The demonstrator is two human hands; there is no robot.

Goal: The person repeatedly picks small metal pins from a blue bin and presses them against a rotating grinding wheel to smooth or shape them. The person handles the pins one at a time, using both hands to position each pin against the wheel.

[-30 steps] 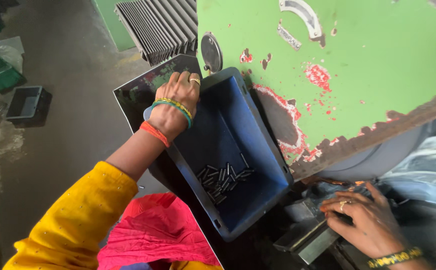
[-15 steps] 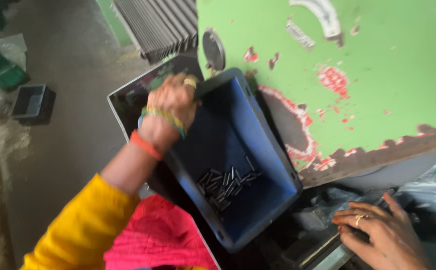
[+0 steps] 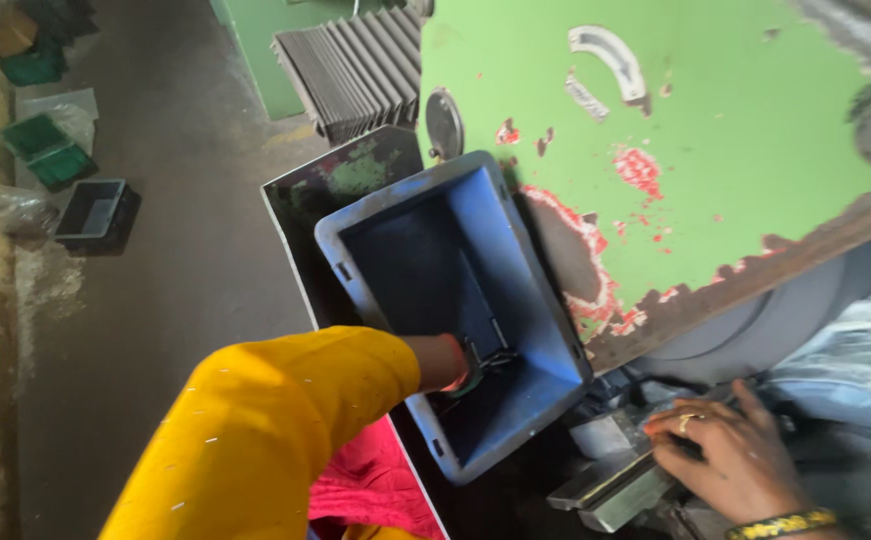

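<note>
Change first, head view: left hand (image 3: 471,368) is now reaching down into the blue bin (image 3: 516,265), whereas 1 s ago it was gripping the bin's far rim, bangles up near the top edge. At 0.5 s ago it was still on the rim w/ the bin tilting. Small dark metal pins (image 3: 496,350), lying loose on the bin floor in the earlier frames, are now mostly getting covered by the hand; only a few are showing beside the wrist. My read: work is moving from steadying the bin to picking pins out of it.

Fingers, left: yellow sleeve (image 3: 276,420) and wrist are blocking them, so can't tell if they're spread, curled or pinching anything. Hand is sitting low at the bin's near end, touching or just above the pins.

Right hand (image 3: 721,450) is resting flat-ish on a grey metal part (image 3: 606,485) at lower right, fingers stretched out and slightly apart, ring showing, nothing pinched. Earlier frames are showing it in roughly the same spot, so not much diff there.

Surroundings: bin is leaning against the green machine panel (image 3: 716,140) w/ chipped paint; green crates (image 3: 46,150) are sitting well apart on the floor at left.
</note>
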